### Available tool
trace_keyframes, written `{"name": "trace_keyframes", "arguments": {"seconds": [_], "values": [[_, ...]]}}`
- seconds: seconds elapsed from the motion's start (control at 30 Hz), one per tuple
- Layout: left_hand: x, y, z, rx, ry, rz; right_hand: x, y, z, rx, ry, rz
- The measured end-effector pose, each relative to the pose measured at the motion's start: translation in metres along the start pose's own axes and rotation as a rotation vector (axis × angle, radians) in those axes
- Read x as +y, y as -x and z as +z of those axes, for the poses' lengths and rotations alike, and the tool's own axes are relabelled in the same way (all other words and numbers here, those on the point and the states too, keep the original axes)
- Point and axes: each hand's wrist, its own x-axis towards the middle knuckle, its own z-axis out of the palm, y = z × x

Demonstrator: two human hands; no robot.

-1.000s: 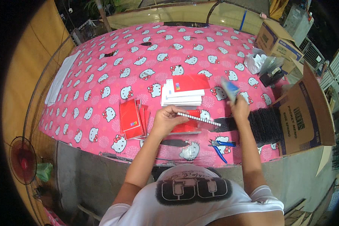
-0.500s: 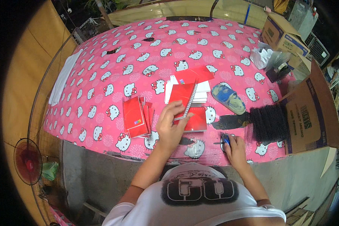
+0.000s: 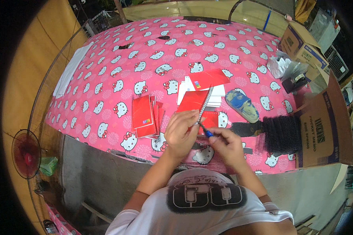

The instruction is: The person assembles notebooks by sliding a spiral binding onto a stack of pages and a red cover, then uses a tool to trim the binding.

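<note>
Cardboard box: this large brown carton (image 3: 321, 131) stands at the worktop's near right corner; its contents are hidden from you.
Black coils: a dense, springy mass of wire spirals (image 3: 280, 133) lies against the carton's left side; you cannot tell whether any run inside.
Second carton: another brown box (image 3: 300, 47), with purple bands, sits at the far right corner.
Plastic bags: a crumpled white bag (image 3: 277, 66) lies by the right edge, near the second carton.
Worktop: you stand at the near edge of a pink, cartoon-cat-patterned cover (image 3: 164, 53), torn in places.
Red notebook: glossy, spiral-bound, the held one (image 3: 192, 101) is tilted near the middle of the near edge.
Left hand: yours (image 3: 181, 131) pinches the notebook near its binding's lower end.
Right hand: yours (image 3: 228, 147) is closed around blue-handled pliers (image 3: 209, 134), their tip at the binding.
Red stack: spiral notebooks (image 3: 142, 111) lie fanned left of your hands.
White pads: papery blocks (image 3: 215, 93) lie beyond the held notebook, under a red cover (image 3: 210, 79).
Slipper: a blue-and-yellow marbled one (image 3: 241, 105) rests right of the pads.
</note>
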Motion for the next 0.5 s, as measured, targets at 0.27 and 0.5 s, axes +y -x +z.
{"name": "trace_keyframes", "arguments": {"seconds": [0.27,0.5], "values": [[0.002,-0.035,-0.046,0.097,-0.170,-0.107,0.024,0.020,-0.031,0.222,0.229,-0.117],[-0.085,-0.077,-0.138,-0.259,-0.259,-0.442,0.074,0.060,-0.079,0.301,1.192,-0.101]]}}
